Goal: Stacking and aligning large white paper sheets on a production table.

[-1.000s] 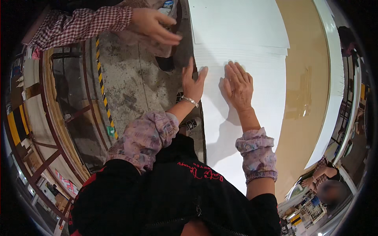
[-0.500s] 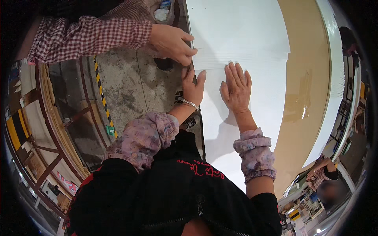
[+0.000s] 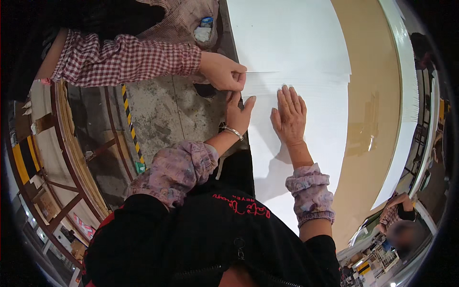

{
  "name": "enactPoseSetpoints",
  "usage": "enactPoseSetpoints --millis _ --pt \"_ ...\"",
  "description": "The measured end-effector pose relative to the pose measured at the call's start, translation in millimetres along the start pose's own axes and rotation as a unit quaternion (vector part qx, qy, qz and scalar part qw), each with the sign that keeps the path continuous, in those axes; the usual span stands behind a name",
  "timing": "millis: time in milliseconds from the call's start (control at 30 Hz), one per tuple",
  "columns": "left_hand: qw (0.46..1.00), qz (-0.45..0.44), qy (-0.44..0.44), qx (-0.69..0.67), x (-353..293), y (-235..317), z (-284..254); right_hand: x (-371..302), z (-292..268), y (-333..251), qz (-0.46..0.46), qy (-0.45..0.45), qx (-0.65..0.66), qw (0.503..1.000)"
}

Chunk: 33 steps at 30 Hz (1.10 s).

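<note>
My right hand [image 3: 290, 119] lies flat on a stack of large white sheets [image 3: 311, 158], fingers stretched forward and thumb apart. At the stack's left edge, my left hand [image 3: 237, 115] rests with its thumb spread from the fingers; some fingers are partly hidden beside the edge. A bracelet [image 3: 234, 132] circles that wrist. Just beyond it, a co-worker's hand [image 3: 222, 71], in a red-and-white checked sleeve [image 3: 129, 61], pinches at the sheets' left edge. From there a sheet edge runs across the stack, ahead of my right fingertips.
Brown board [image 3: 370, 110] with glossy tape extends right of the sheets. Concrete floor [image 3: 160, 107] with a black-and-yellow stripe [image 3: 129, 119] shows at left, before a brown metal rack [image 3: 64, 138] holding boards. Another person [image 3: 399, 210] stands at far right.
The co-worker's hand has moved right onto the sheet edge, its fingers closing together. The several layered sheet edges look flatter now. My hands keep nearly the same pose, while the view has shifted slightly.
</note>
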<state>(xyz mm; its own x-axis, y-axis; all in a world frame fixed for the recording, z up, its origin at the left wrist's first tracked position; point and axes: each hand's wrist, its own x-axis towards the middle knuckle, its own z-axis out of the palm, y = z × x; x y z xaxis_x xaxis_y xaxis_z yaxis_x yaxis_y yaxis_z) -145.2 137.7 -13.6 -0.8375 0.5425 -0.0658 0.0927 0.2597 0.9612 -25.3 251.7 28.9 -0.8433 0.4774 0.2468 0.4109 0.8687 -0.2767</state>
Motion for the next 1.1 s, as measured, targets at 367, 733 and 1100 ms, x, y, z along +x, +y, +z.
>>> enactPoseSetpoints --millis 367,733,1100 --pt "0.998 0.056 0.025 0.016 3 3 -3 7 -1 -7 0.014 -0.027 -0.013 0.999" --pt "1.0 0.012 -0.013 -0.02 5 1 -6 1 -10 -5 0.004 -0.006 -0.007 1.0" --pt "1.0 0.009 0.019 -0.016 -1 8 -2 0 -6 -4 0.005 -0.006 -0.031 1.0"
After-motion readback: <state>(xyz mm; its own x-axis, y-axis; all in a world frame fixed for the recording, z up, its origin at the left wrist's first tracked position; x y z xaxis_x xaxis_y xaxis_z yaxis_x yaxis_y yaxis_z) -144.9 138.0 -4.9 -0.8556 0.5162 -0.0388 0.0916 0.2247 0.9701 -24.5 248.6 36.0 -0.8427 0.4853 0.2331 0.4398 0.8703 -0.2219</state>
